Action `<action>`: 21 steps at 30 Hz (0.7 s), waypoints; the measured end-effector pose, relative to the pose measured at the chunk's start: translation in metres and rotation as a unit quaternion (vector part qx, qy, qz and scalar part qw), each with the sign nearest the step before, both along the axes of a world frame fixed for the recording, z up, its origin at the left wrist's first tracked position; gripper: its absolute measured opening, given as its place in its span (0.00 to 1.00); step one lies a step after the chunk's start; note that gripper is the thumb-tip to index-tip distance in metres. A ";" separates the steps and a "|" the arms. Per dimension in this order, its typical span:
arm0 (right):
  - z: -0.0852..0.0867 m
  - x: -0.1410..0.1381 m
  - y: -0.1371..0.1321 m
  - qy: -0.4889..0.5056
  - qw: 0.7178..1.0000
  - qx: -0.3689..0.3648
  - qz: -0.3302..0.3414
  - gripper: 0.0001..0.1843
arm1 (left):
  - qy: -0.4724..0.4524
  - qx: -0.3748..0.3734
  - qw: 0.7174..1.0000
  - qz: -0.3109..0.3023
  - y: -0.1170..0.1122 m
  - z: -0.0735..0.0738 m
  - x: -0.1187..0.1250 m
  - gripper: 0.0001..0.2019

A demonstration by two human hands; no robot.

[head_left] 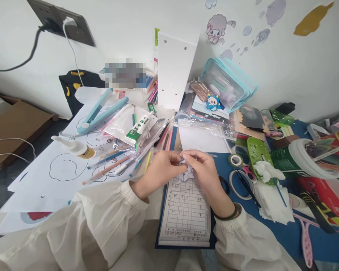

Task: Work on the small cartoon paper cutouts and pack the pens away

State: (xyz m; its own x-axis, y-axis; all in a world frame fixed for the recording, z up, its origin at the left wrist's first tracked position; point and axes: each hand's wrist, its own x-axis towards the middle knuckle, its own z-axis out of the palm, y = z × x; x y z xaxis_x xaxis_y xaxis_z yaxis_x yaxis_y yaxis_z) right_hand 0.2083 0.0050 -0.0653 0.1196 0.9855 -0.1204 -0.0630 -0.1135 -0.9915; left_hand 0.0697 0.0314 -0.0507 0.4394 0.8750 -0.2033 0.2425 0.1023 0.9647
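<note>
Both of my hands meet over a ruled paper pad (185, 214) on the desk. My left hand (160, 171) and my right hand (201, 169) pinch a small white paper cutout (186, 174) between their fingertips. The cutout's shape is mostly hidden by my fingers. White sleeves cover both forearms, and a dark bead bracelet (228, 215) sits on my right wrist.
Left of the hands lie drawn-on white sheets (59, 171), a glue bottle (75, 147), pencils and a blue hair straightener (101, 111). To the right are tape rolls (236, 160), black scissors (247, 186), tissues (272, 203), a green basket (256, 150) and a cluttered cup. A white box (175, 69) stands behind.
</note>
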 end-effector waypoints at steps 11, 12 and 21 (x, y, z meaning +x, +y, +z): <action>0.001 0.000 -0.002 -0.051 0.998 0.030 -0.004 0.04 | -0.004 0.005 1.000 -0.002 0.000 -0.002 0.000 0.08; 0.001 0.000 -0.002 -0.056 0.998 0.036 -0.004 0.04 | -0.005 0.006 1.000 -0.003 0.001 -0.002 0.000 0.08; 0.001 0.000 -0.003 -0.061 0.997 0.048 -0.021 0.09 | 0.007 0.021 1.000 -0.002 -0.001 -0.004 0.001 0.08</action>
State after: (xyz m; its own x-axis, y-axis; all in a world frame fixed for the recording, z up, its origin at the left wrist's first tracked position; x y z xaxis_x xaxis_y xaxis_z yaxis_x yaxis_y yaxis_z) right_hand 0.2084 0.0021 -0.0638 0.1698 0.9854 -0.0084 0.0550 -0.0180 -0.9983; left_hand 0.0704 0.0309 -0.0548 0.4404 0.8810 -0.1730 0.2573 0.0608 0.9644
